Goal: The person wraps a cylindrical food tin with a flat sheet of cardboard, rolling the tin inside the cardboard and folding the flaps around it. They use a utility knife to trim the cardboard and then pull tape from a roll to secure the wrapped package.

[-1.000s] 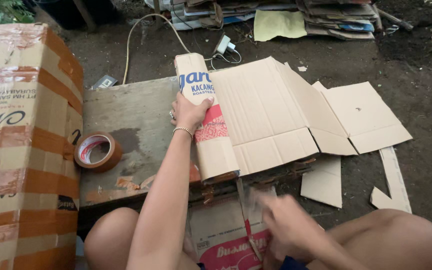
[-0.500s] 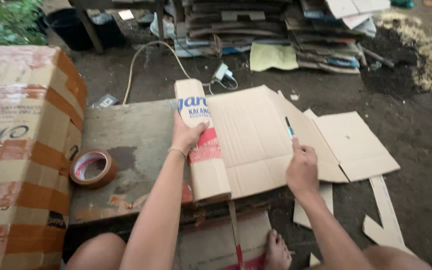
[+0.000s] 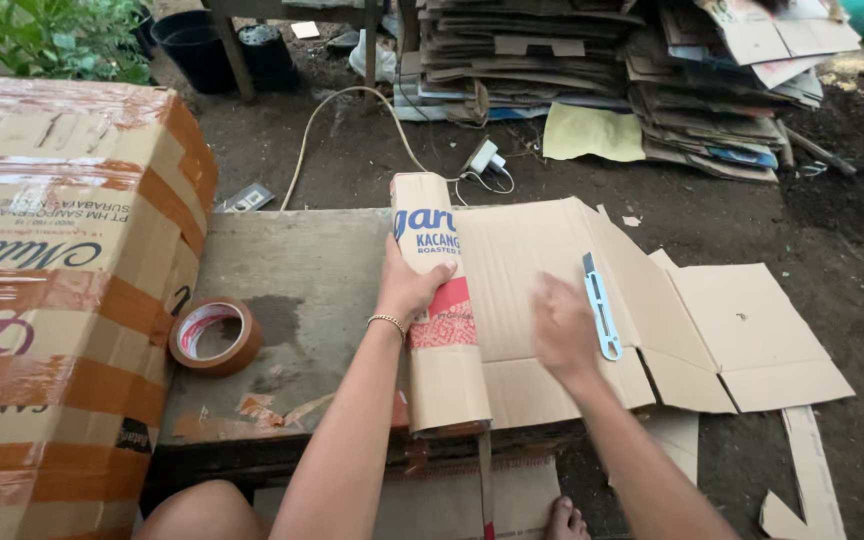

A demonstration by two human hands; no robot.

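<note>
A flattened brown cardboard sheet [image 3: 542, 270] lies over a low wooden board [image 3: 292, 300]; its left flap [image 3: 442, 360], printed in blue and red, is folded up and over. My left hand [image 3: 407, 285] presses on that folded flap. Blurred, my right hand [image 3: 564, 330] hovers with fingers spread just above the sheet and holds nothing. A light blue utility knife [image 3: 600, 305] lies on the cardboard just right of that hand.
A roll of brown tape [image 3: 215, 335] rests on the board at left. A large taped carton [image 3: 52, 290] stands at far left. Stacks of flattened cardboard [image 3: 592, 60] sit behind, with a white cable and adapter [image 3: 480, 157]. Cardboard offcuts [image 3: 802, 480] lie on the dirt floor.
My right hand came up from near my lap, put the utility knife down on the cardboard and drew back left of it. My left hand stayed on the folded flap.
</note>
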